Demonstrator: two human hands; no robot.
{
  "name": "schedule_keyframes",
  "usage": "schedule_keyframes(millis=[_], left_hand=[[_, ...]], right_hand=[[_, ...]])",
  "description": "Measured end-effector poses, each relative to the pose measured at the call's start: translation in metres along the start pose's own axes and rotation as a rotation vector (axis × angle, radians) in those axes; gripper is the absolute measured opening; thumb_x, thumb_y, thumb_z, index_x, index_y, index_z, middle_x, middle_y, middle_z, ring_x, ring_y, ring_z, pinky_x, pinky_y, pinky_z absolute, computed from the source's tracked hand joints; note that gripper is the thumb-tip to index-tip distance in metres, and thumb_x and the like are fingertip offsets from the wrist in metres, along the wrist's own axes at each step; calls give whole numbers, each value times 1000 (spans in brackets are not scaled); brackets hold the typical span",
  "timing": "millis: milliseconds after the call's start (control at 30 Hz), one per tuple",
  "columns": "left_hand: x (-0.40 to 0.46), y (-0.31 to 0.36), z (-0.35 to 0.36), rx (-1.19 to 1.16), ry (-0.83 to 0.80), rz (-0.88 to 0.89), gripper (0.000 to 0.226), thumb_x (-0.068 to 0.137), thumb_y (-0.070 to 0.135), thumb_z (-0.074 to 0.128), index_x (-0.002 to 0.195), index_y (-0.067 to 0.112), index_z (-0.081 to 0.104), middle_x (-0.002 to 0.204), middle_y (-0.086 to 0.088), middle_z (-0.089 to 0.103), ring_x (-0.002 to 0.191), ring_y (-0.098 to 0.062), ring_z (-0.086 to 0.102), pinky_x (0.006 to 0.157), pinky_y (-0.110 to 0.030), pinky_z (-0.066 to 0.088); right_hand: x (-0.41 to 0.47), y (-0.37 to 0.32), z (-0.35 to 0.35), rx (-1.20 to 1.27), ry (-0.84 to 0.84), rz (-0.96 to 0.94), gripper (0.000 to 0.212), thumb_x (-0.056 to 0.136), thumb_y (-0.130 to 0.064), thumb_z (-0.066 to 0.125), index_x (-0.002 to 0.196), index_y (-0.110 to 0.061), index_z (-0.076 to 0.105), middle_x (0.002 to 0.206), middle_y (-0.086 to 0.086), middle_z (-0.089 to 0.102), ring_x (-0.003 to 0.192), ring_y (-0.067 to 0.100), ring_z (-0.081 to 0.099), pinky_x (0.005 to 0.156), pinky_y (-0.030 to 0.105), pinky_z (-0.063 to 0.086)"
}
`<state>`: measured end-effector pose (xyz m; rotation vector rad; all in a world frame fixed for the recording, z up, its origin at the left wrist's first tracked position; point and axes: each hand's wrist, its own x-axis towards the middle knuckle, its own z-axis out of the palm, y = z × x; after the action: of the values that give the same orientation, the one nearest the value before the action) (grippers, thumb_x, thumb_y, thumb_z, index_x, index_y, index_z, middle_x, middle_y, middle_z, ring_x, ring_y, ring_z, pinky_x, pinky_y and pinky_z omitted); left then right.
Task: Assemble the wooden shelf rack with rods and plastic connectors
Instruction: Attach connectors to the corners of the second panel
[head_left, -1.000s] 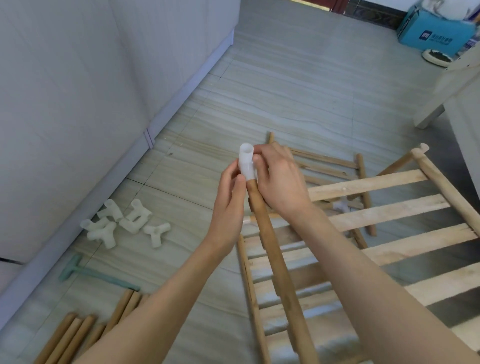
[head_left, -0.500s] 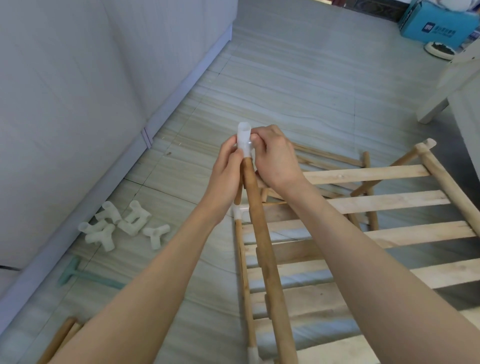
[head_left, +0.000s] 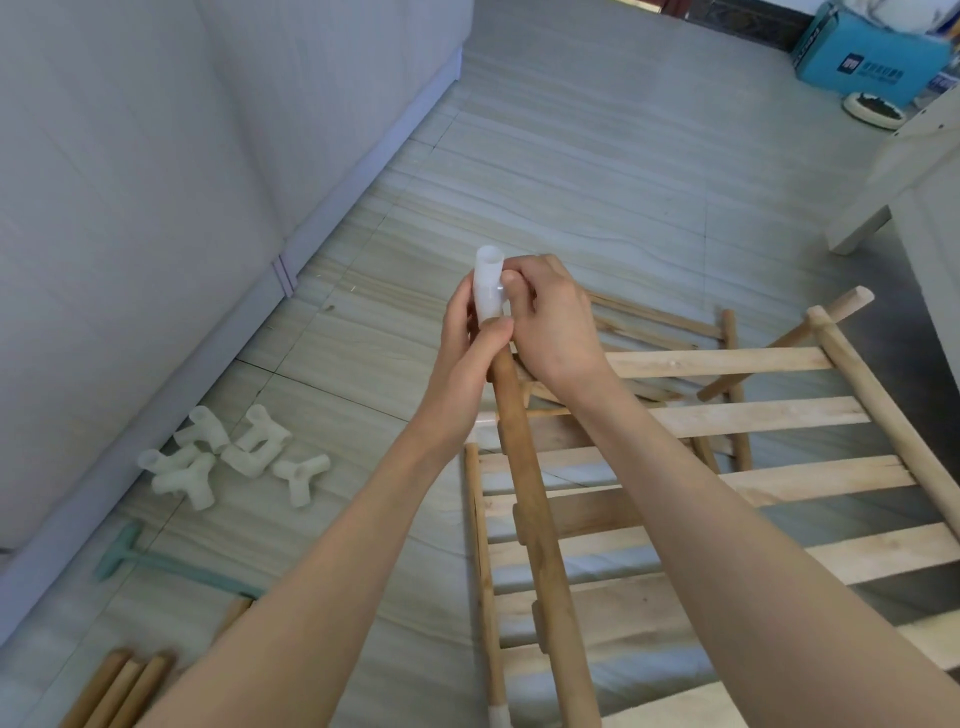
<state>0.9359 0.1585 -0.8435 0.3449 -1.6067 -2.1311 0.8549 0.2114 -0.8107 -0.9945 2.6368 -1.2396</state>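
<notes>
White translucent plastic, tube-shaped with an open round mouth: the connector (head_left: 489, 283) sits on the top end of a round wooden rod (head_left: 524, 478) at frame centre. The left hand (head_left: 464, 358) curls round the joint where rod meets connector, thumb across the front. The right hand (head_left: 556, 322) pinches the connector's side, fingers bent. The rod belongs to a slatted rack (head_left: 727, 415) of pale, rough timber spreading toward 4 o'clock. At 9 o'clock, spare connectors (head_left: 228, 454) lie heaped on the tiled floor (head_left: 597, 171); loose rods (head_left: 122, 688) lie at 7 o'clock.
</notes>
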Motion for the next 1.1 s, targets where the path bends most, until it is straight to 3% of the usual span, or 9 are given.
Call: schedule_keyframes(millis=[133,267,367,433,500,700,867,1033,1100], left_hand=[[-1,-1,-10,123,-31,16,45,90,25,43,136,29,41,119,16,56,108,4,54,77,-9,45],[-3,3,-7,167,-26,75,39,94,14,39,126,36,45,108,25,57,101,14,51,78,-2,39],[1,3,-5,220,19,105,36,92,8,40,115,33,51,74,21,50,72,6,49,66,-5,39],[3,2,-5,253,26,104,33,92,2,41,117,21,53,66,20,47,65,4,46,62,-6,37],[3,3,-4,258,28,109,31,91,3,43,115,18,54,74,17,52,70,4,49,64,-7,38],[1,3,2,251,62,112,34,83,11,48,104,37,52,94,14,59,88,8,55,72,-7,43],[-6,-9,10,231,79,110,36,78,18,50,107,38,43,106,14,53,97,11,51,77,-8,43],[-5,-9,2,287,69,75,38,78,24,48,114,32,37,114,7,49,101,3,49,85,-15,43],[-4,-13,-11,356,81,37,44,79,27,49,120,30,35,113,2,51,100,-2,50,85,-13,43]], right_hand=[[2,0,-9,420,-144,204,24,97,-10,46,110,-8,66,102,0,61,93,11,59,78,17,53],[5,0,-11,288,-145,149,25,97,-11,46,112,-10,66,106,-1,60,102,17,58,91,34,49],[8,2,-12,145,-134,45,23,96,-12,48,111,-11,65,103,-3,59,92,10,54,81,10,40],[5,4,-12,79,-129,-6,23,95,-14,49,112,-11,64,100,-5,55,83,3,48,71,0,33],[3,6,-12,66,-112,-23,23,95,-13,49,113,-10,63,100,-6,51,82,2,46,69,2,32],[-4,7,-7,45,-7,-11,23,96,-12,43,105,-8,63,97,-3,54,92,12,49,75,16,32],[-13,11,-14,23,-3,-14,24,96,-10,42,101,-9,66,94,-7,54,100,18,51,75,15,28],[-30,5,-30,13,-79,-31,34,96,-3,41,124,-9,59,129,4,57,124,17,47,102,18,31],[-43,7,-31,-50,-27,19,32,96,-4,43,123,-7,60,128,7,57,123,19,48,103,23,34]])
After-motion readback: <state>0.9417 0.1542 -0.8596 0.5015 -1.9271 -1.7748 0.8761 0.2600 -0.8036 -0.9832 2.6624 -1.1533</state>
